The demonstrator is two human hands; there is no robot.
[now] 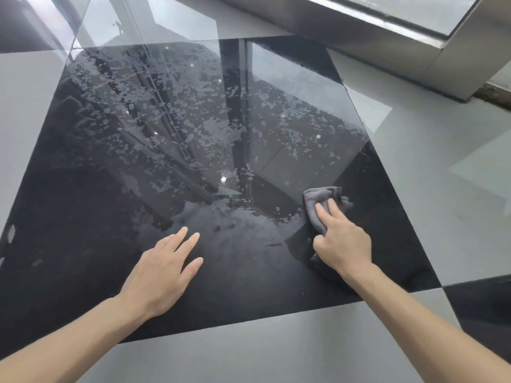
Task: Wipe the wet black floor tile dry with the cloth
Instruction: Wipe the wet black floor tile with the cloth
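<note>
A large glossy black floor tile (91, 217) fills the middle of the view. Water droplets and smears cover its far and central parts; the near strip looks smoother. A small crumpled grey cloth (323, 197) lies near the tile's right side. My right hand (341, 236) presses down on the cloth, two fingers straight on top and the thumb curled against its near edge. My left hand (163, 268) rests flat on the near part of the tile, fingers straight and slightly spread, holding nothing.
Grey floor tiles (276, 349) surround the black one. Another black tile (486, 305) shows at the right edge. A metal-clad ledge or frame base (387, 48) runs along the far right, with a gritty gap at its foot.
</note>
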